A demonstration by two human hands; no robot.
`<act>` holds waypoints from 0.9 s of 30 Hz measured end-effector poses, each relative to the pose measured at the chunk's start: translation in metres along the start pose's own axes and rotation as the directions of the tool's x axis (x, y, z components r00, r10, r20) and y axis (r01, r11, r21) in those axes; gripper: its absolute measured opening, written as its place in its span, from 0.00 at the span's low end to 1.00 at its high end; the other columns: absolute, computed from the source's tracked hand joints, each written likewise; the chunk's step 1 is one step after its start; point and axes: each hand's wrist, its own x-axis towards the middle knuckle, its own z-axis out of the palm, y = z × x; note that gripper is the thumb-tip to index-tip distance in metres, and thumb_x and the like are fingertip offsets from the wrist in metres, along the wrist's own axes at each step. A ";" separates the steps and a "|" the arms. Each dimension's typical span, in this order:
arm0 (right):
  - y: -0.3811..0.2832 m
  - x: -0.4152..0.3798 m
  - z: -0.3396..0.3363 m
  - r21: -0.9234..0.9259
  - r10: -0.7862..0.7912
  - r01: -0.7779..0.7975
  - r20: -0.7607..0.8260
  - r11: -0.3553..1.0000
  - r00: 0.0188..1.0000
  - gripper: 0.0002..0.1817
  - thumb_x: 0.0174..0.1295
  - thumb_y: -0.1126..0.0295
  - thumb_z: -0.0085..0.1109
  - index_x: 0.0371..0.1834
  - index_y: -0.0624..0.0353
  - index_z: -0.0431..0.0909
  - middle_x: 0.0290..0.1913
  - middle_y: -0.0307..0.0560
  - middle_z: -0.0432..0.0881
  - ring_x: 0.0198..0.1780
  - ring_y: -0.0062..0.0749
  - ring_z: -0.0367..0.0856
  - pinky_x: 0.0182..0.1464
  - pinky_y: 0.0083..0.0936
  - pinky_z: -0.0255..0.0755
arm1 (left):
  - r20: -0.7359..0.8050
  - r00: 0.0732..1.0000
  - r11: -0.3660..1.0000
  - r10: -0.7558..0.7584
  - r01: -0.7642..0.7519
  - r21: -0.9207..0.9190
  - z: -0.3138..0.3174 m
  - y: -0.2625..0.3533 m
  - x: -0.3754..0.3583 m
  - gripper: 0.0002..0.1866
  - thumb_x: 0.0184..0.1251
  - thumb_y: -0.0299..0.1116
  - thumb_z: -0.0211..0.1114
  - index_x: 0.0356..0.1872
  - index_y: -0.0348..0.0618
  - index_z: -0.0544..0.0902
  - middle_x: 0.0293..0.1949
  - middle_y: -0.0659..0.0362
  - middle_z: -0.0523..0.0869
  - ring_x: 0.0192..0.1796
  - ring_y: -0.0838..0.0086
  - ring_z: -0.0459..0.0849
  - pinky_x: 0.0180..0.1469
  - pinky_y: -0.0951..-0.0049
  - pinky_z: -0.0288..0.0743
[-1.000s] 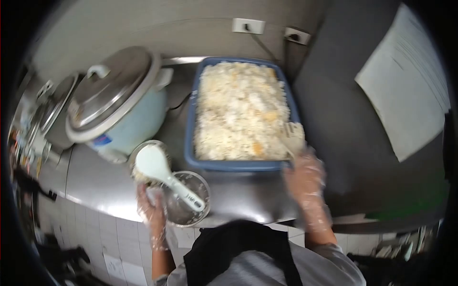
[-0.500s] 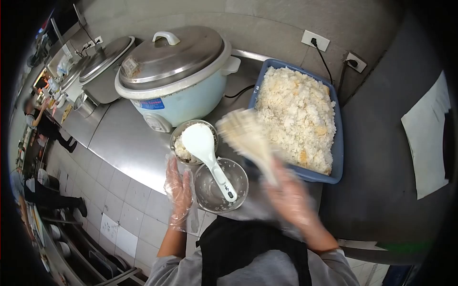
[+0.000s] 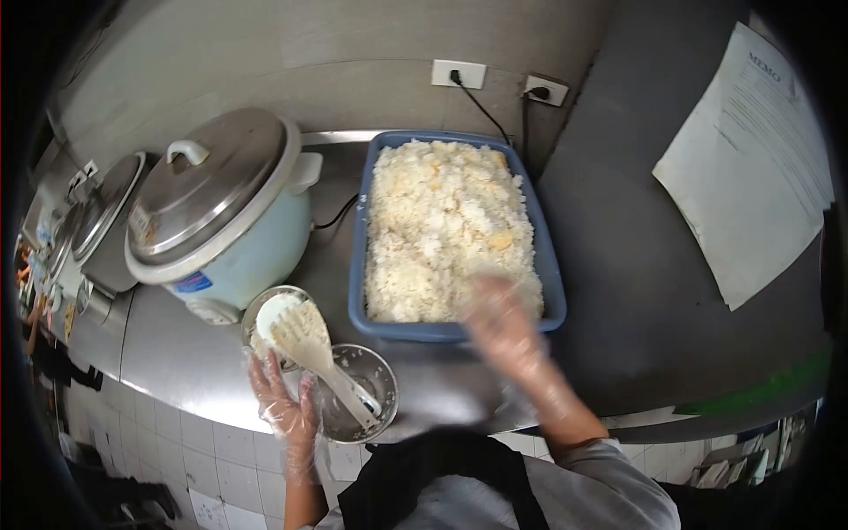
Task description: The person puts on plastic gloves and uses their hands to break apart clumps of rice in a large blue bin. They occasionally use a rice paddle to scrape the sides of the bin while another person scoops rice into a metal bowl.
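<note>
rice (image 3: 442, 230) fills the blue tub (image 3: 411, 330) on our worktop (image 3: 194, 358). our gloved right hand (image 3: 505, 316) is over its near part, but it is blurred, so we cannot tell if these fingers are closed. our left hand (image 3: 287, 408) has its fingers spread, beside the small bowl (image 3: 247, 325) with rice. a pale forked spoon (image 3: 305, 340) lies on a white spoon (image 3: 276, 309), above the second bowl (image 3: 380, 375). we think a light touch keeps grains whole and the spoons unshaken. the paper (image 3: 751, 177) says "memo"; the cooker's blue label (image 3: 193, 282) we cannot read.
</note>
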 end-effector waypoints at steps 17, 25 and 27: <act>0.222 0.145 0.019 0.586 0.811 -0.723 0.181 0.366 0.557 0.46 0.63 0.30 0.39 0.73 0.55 0.58 0.73 0.49 0.60 0.73 0.43 0.57 0.71 0.37 0.51 | 0.656 0.753 0.861 0.062 0.291 -0.416 0.161 0.155 0.191 0.48 0.52 0.36 0.75 0.70 0.28 0.56 0.63 0.41 0.72 0.67 0.57 0.70 0.68 0.65 0.61; 0.211 0.143 0.016 0.728 0.712 -0.624 0.278 0.282 0.646 0.42 0.61 0.34 0.49 0.69 0.56 0.66 0.68 0.48 0.68 0.66 0.38 0.68 0.65 0.34 0.61 | 0.685 0.675 0.519 0.274 0.496 -0.696 0.240 0.153 0.209 0.67 0.37 0.28 0.82 0.74 0.37 0.40 0.67 0.40 0.66 0.71 0.56 0.64 0.71 0.66 0.60; 0.196 0.142 0.009 0.756 0.659 -0.599 0.312 0.264 0.684 0.43 0.62 0.34 0.48 0.72 0.54 0.62 0.69 0.47 0.67 0.67 0.39 0.67 0.67 0.35 0.59 | 0.648 0.702 0.453 0.296 0.494 -0.742 0.257 0.149 0.210 0.69 0.34 0.21 0.82 0.75 0.41 0.38 0.68 0.45 0.65 0.71 0.59 0.64 0.71 0.67 0.61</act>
